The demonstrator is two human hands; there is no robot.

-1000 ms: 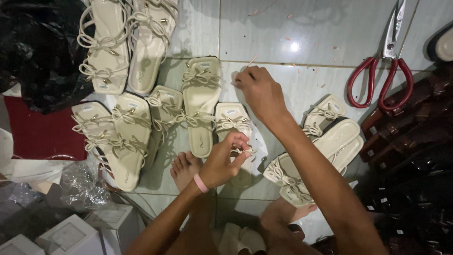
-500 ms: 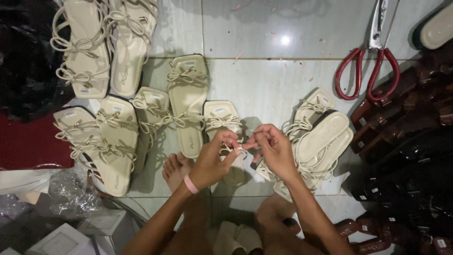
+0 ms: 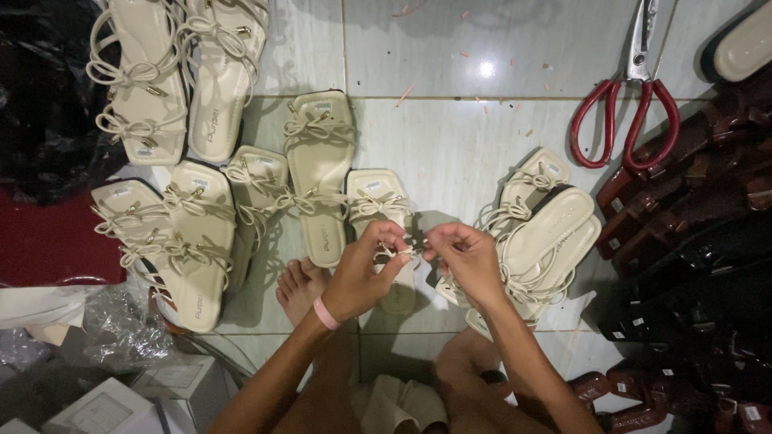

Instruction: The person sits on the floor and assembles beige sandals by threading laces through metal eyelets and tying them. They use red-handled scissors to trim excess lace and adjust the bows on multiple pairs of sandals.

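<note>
My left hand [image 3: 366, 273], with a pink band at the wrist, and my right hand [image 3: 466, 259] meet over a cream strappy sandal [image 3: 379, 201]. Both pinch the thin cream strap [image 3: 408, 252] of that sandal between fingertips, the ends held between the two hands. The sandal lies on the pale tiled floor [image 3: 450, 137], partly hidden under my hands. A bare foot [image 3: 299, 288] rests just left of my left wrist.
Several cream sandals [image 3: 201, 233] lie in a group at the left, two more [image 3: 173, 76] at the top left, and a stacked pair [image 3: 547, 233] at the right. Red-handled scissors [image 3: 631, 112] lie at the upper right. Dark footwear [image 3: 691, 265] piles along the right edge. Boxes and plastic wrap [image 3: 121, 321] sit lower left.
My right hand came back from the floor above the sandals and joined my left hand at the sandal's strap. Both now pinch the strap ends together.
</note>
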